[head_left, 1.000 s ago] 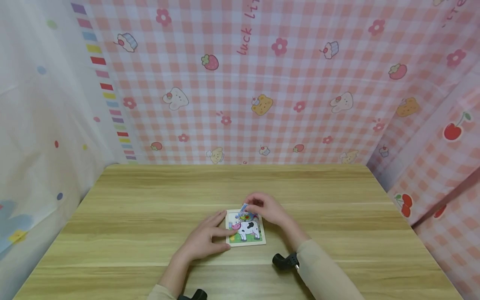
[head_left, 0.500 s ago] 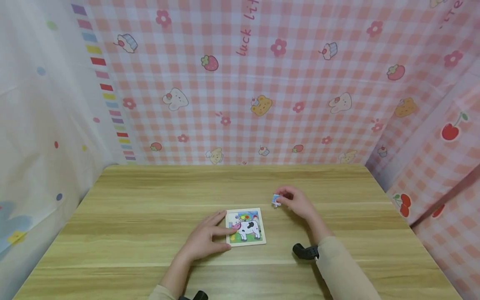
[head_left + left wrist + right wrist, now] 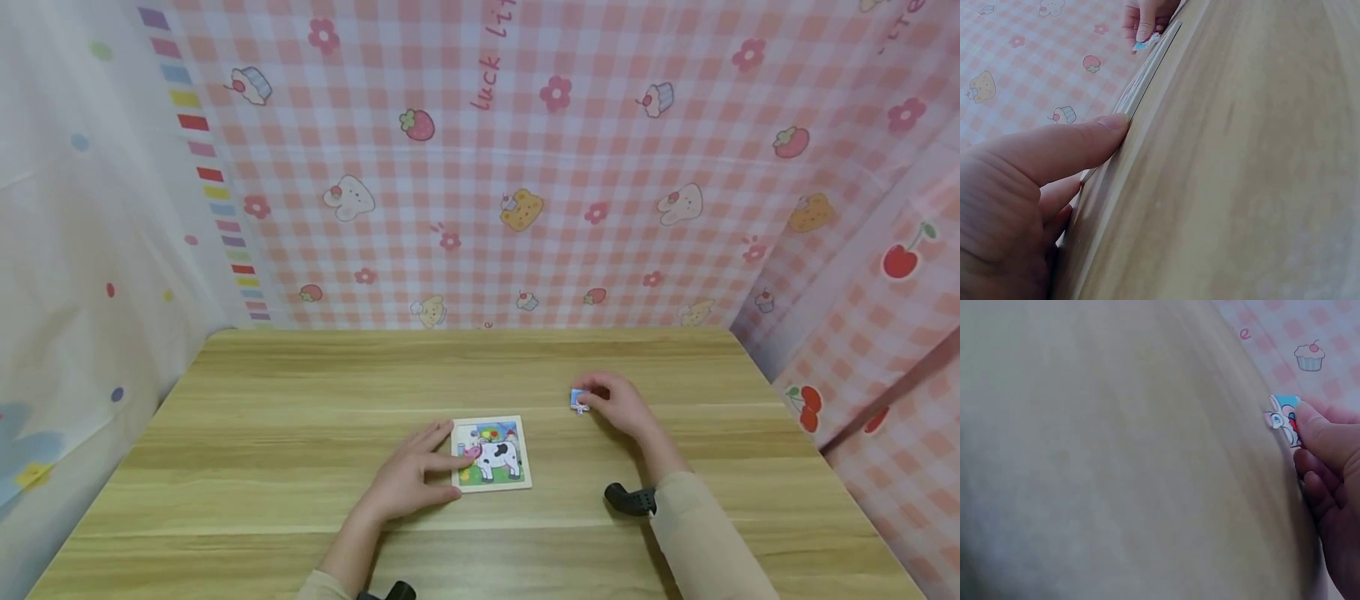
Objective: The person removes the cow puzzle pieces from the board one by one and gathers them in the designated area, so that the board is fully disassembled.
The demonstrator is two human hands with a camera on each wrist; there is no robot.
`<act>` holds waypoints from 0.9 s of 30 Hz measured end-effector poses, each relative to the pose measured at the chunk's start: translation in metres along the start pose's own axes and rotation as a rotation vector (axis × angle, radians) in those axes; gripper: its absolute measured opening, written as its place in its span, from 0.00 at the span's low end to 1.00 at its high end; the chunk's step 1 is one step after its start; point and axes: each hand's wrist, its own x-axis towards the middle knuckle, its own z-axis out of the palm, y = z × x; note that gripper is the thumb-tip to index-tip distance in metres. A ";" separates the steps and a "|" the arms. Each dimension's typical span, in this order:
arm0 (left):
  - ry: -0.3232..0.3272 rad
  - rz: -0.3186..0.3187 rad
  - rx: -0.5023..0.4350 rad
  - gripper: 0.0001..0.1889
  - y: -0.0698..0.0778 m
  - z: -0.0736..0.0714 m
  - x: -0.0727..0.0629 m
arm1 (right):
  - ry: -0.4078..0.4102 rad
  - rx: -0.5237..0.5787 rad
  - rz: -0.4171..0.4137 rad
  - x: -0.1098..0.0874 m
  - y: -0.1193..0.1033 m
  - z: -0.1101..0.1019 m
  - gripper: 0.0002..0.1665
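In the head view, your left hand (image 3: 411,475) lies with its fingers spread and relaxed at the side of the square wooden puzzle tray (image 3: 495,488), one fingertip touching the printed cow (image 3: 498,455) and the thumb at the tray's near corner. Your right hand (image 3: 621,406) pinches a blue-and-white jigsaw piece (image 3: 577,401) at its fingertips, well apart from the left hand and beyond the tray. Under both hands is the wood-grain table (image 3: 300,408); beyond them hangs pink gingham cloth (image 3: 480,167).

In the left wrist view, your left thumb rests against the tray's edge; the tray stretches away past it, nearly edge-on, with the right hand and piece farther off.

In the right wrist view, your right thumb presses the piece's face, its white tab pointing away from the hand. You cannot tell whether the piece touches the table.
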 end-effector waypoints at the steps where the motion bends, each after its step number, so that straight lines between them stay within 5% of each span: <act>1: 0.000 0.000 -0.002 0.23 0.000 0.000 0.000 | 0.005 -0.005 -0.004 0.000 0.001 0.000 0.08; 27: -0.011 -0.006 0.002 0.23 0.001 -0.001 -0.001 | 0.113 -0.093 -0.078 -0.001 0.005 0.015 0.07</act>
